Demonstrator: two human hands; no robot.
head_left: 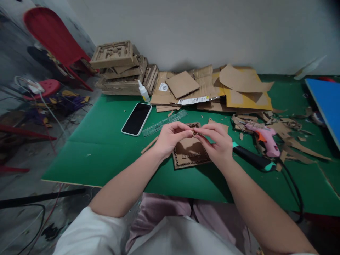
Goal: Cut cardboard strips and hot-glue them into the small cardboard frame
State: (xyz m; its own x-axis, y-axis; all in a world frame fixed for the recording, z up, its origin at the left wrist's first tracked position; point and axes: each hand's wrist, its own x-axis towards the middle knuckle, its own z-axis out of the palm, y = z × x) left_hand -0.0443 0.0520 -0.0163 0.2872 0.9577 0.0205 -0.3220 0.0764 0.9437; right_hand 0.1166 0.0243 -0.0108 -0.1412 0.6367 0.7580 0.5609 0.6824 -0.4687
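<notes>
Both hands meet above a square cardboard panel [188,150] that has strips of corrugated cardboard along its edges and a short strip lying inside. My left hand [172,136] is closed, its thumb and fingers pinching one side of a small piece of corrugated cardboard [196,132]. On the other side, my right hand [216,141] pinches the same piece with its fingertips. Most of that piece is hidden by the fingers. A thin cardboard strip [149,145] and a clear ruler [163,123] lie left of the panel.
A phone [136,119], a white glue bottle [143,92] and stacked cardboard frames [119,69] are at the left. Cardboard sheets [183,84] lie along the back. To the right are a pink glue gun [265,138], a black-and-teal cutter [253,158], scraps [300,147] and a blue board [326,102].
</notes>
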